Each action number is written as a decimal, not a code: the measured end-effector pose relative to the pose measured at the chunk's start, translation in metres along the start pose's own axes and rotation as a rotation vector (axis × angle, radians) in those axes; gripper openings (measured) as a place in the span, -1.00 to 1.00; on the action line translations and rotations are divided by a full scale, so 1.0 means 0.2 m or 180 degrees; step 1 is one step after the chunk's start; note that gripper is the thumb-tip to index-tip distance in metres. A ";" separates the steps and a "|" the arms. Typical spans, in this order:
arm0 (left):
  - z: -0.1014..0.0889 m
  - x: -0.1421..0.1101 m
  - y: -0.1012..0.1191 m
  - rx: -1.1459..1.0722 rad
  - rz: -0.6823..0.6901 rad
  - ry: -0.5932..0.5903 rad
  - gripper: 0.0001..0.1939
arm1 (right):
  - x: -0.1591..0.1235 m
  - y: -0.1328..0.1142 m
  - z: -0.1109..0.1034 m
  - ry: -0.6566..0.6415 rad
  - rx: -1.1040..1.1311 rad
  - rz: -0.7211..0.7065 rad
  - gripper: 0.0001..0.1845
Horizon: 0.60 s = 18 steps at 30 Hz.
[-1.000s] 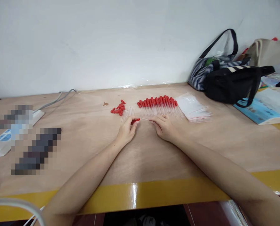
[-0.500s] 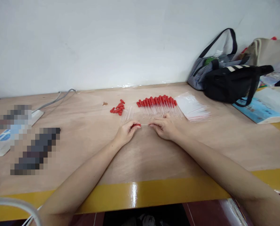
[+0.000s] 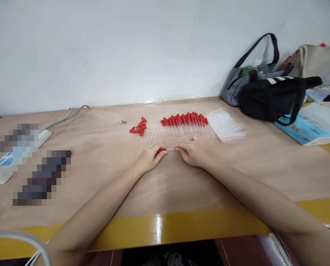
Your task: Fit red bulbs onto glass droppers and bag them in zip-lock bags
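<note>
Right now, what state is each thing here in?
Left fingers: closed on red bulb
Right fingers: closed on clear tube
Clear tube: held, seating in bulb unclear
Capped tubes: lying in a row
Loose red bulbs: heaped, off tubes
Bare tubes: lying together, uncapped
Plastic bags: flat, overlapping
Striped bag: standing, bottle showing
Black bag: slumped

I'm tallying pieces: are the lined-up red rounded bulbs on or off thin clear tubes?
On: clear tubes extend from the near ends of the red bulbs.

Pretty plain pale wall (image 3: 126,51) at 12 o'clock. Wooden table (image 3: 98,147) below it, shiny yellow strip (image 3: 187,226) at 6, dark red floor (image 3: 238,251) peeking underneath.
</note>
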State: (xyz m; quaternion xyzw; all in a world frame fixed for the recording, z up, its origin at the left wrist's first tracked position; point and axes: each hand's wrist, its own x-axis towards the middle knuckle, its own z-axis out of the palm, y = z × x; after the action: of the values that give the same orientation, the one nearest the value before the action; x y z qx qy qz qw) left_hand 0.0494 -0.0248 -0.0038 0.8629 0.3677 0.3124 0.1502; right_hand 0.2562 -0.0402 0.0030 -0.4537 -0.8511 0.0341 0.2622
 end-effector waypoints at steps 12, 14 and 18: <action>-0.01 0.03 -0.03 -0.0082 0.0046 -0.0007 -0.83 | 0.06 -0.03 -0.02 -0.0354 -0.0121 -0.0017 -0.72; -0.03 0.04 -0.06 -0.0013 0.0139 0.0172 -0.81 | 0.07 -0.05 -0.05 -0.0498 -0.0342 -0.0115 -0.71; -0.10 0.06 -0.17 0.0553 -0.0076 0.1020 -0.70 | 0.11 -0.05 -0.11 -0.0544 -0.0267 0.0369 -0.74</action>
State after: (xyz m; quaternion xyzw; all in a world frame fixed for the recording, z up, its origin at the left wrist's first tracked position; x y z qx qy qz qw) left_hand 0.0233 0.0079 -0.0001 0.8074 0.4228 0.4111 0.0183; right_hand 0.2487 -0.0318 0.0335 -0.5082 -0.8433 0.0522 0.1670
